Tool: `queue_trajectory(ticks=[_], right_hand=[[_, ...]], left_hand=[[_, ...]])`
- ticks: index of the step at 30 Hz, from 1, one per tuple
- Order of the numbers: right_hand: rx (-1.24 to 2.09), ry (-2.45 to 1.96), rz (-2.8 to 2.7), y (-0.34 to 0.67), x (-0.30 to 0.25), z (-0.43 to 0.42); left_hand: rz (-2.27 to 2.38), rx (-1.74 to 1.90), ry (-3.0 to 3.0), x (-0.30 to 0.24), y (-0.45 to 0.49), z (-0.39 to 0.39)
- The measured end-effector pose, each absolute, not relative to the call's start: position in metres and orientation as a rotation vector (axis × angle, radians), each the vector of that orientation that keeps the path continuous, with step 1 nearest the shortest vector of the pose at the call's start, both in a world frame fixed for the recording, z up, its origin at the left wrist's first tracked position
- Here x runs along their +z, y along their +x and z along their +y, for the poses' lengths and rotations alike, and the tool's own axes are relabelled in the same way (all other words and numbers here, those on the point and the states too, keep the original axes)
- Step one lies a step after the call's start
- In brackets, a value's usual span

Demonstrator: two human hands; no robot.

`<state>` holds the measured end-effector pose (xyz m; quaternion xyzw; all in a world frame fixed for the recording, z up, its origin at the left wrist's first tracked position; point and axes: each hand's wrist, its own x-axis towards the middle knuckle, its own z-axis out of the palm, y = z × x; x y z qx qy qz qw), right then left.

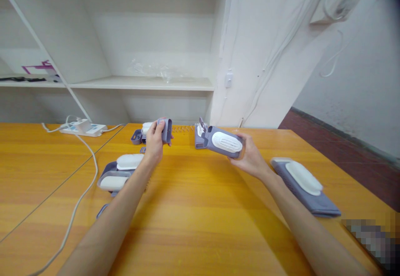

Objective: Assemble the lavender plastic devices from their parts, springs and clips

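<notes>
My left hand [155,136] is closed around a hollow grey-purple plastic piece [168,131], its thumb on top and an open end facing right. My right hand [248,156] grips the right end of a grey-purple plastic case [213,141] with a white ribbed oval pad [227,142]. Just behind that case stands another grey-purple part [199,141] with a shiny piece on top. Beyond my left hand are a small grey-purple part [136,136] and a white piece [146,127], partly hidden. A thin coil [183,129] lies between the hands.
Grey-purple cases with white pads [129,161] lie left of my left forearm. Another case with a white pad [303,178] lies at right. A power strip [90,131] and white cable [81,199] are on the wooden table [200,226]. A pixelated object [371,238] lies bottom right.
</notes>
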<state>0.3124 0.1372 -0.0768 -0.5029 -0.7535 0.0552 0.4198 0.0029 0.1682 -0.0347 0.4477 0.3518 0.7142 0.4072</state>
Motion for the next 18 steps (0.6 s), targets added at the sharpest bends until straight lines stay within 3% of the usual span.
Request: queue_trajectory(ticks=[18], right_hand=[[0.333, -1.216, -1.968, 0.301, -0.075, 0.13]], left_hand=[[0.849, 1.802, 1.162, -0.031, -0.007, 0.17]])
